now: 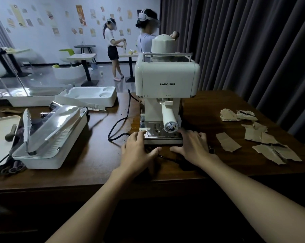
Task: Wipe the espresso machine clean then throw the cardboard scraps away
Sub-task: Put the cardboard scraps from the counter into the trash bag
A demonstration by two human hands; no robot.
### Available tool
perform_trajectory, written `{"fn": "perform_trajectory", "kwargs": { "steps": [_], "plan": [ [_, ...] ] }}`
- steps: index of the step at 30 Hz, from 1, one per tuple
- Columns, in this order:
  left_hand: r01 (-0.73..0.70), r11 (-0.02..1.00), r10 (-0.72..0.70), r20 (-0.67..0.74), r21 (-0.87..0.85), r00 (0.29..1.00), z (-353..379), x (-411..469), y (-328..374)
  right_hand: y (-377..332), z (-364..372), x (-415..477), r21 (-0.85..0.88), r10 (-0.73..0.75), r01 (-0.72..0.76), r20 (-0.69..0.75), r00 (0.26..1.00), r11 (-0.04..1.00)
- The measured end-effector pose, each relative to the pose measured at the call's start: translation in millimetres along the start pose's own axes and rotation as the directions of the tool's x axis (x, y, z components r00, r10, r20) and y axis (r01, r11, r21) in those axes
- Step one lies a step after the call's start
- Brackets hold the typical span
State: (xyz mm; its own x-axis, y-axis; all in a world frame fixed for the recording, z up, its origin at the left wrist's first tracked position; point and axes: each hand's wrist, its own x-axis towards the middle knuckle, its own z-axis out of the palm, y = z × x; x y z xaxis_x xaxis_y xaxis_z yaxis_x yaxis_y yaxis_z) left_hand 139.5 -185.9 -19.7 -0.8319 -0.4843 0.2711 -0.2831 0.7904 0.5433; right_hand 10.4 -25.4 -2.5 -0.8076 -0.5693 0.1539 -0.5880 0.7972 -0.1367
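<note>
Left hand (139,148) and right hand (193,146) flank the espresso machine (165,79) base, relaxed fingers (185,133) touching it.

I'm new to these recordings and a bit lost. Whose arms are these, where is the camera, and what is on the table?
The camera sits on a person's head, looking forward and down, so the two bare arms are theirs. The left hand and right hand rest with spread fingers against the base of a cream espresso machine on a dark wooden table; neither holds anything. Torn cardboard scraps lie to the right. To the left, metal tongs lie on a white box.
</note>
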Motion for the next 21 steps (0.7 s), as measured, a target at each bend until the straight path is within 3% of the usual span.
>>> {"fn": "perform_trajectory", "kwargs": {
  "steps": [6,13,21],
  "plan": [
    [0.036,0.999,-0.039,0.102,0.029,0.994,-2,8,-5,4,2,14,0.137,-0.04,0.046,-0.044,0.998,0.99],
    [0.01,0.999,-0.016,0.191,0.031,0.981,-7,8,-14,10,4,20,0.297,-0.08,0.07,0.02,0.997,0.952],
    [-0.028,0.994,0.001,0.239,0.109,0.971,-17,6,-17,14,0,15,0.171,-0.153,0.151,-0.001,0.988,0.974]
  ]
}}
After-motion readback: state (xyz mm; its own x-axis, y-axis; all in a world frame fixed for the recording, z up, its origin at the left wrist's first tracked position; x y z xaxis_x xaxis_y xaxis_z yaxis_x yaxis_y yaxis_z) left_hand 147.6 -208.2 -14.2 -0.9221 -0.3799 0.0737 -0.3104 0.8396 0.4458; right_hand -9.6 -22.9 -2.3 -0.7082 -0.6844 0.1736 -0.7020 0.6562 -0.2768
